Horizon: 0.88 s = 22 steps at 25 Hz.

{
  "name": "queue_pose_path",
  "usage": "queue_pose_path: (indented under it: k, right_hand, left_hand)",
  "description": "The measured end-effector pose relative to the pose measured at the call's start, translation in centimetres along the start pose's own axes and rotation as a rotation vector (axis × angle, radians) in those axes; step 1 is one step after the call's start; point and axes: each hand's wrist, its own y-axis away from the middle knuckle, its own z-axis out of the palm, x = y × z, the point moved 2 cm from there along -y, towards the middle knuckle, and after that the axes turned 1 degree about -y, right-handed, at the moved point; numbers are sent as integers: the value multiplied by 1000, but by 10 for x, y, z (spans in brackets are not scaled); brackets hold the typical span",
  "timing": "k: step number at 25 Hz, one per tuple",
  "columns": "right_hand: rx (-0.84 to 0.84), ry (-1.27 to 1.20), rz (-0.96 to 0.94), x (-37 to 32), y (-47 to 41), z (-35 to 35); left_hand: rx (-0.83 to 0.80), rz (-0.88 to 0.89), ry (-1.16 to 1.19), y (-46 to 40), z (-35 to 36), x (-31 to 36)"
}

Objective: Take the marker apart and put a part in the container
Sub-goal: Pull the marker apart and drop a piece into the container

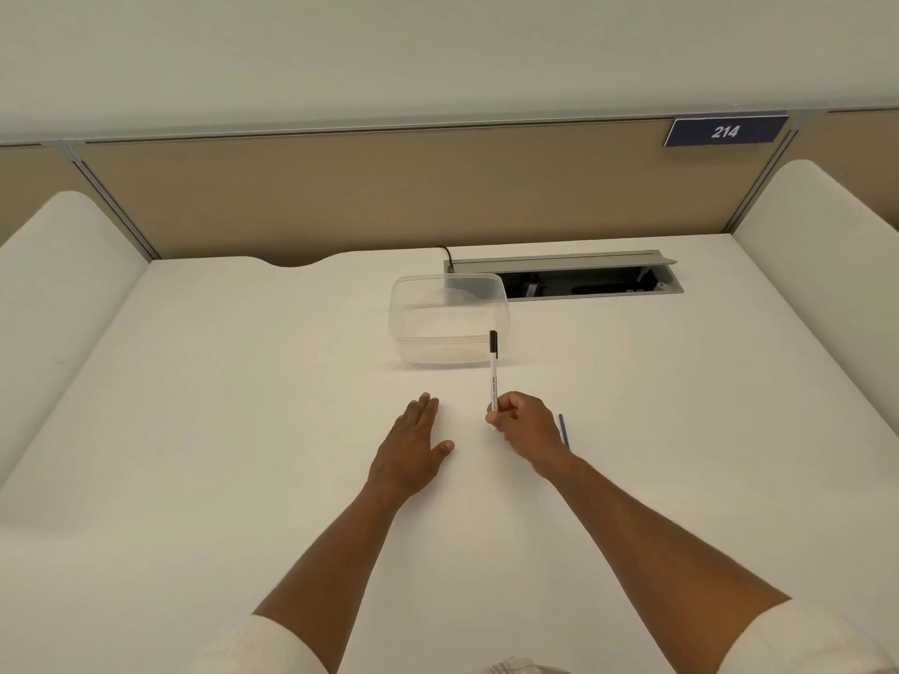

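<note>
In the right hand's [523, 425] pinch, marker [494, 377] upright, black cap up; left hand [413, 445] flat, spread.

container [440, 328]: clear, glossy plastic | marker [494, 381]: smooth white plastic barrel, black cap | desk [243, 406]: matt, smooth white top | cable tray [564, 260]: brushed grey metal | partition [340, 197]: matt tan cloth-like panel
</note>
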Motion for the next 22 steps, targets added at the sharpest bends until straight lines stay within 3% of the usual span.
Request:
queue_pose_path:
  k: [22]
  right_hand:
    - [-11, 380, -150, 10, 8, 17]
  left_hand:
    - [133, 73, -130, 11, 25, -7]
